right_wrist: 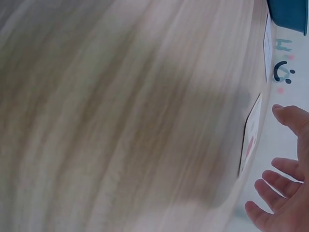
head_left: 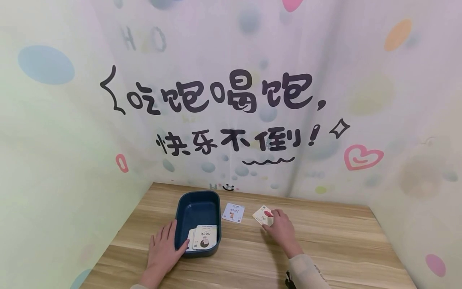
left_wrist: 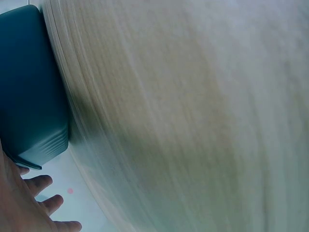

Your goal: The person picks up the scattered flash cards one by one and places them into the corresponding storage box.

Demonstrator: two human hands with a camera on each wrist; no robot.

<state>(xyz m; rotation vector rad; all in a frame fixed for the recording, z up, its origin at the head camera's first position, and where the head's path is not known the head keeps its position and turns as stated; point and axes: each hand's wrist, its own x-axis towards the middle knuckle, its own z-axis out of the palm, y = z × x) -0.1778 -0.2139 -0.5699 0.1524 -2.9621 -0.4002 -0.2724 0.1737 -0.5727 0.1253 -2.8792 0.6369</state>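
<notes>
A dark blue rectangular bin (head_left: 180,200) stands on the table, with the neck card (head_left: 205,237) on top of other cards inside its near end. My left hand (head_left: 162,247) rests at the bin's left near side, fingers spread and thumb over the rim. In the left wrist view, those fingers (left_wrist: 43,183) extend beside the bin's corner. My right hand (head_left: 283,230) is over a cream card (head_left: 260,216) with red lips, covering its right edge. The right wrist view shows the fingers (right_wrist: 273,193) spread and apart from that card (right_wrist: 252,133), which lies on the table.
A pale blue juice card (head_left: 233,212) lies between the bin and the lips card. The wood-grain table (head_left: 249,261) ends at a white printed curtain (head_left: 231,176) behind, with more pale walls at both sides.
</notes>
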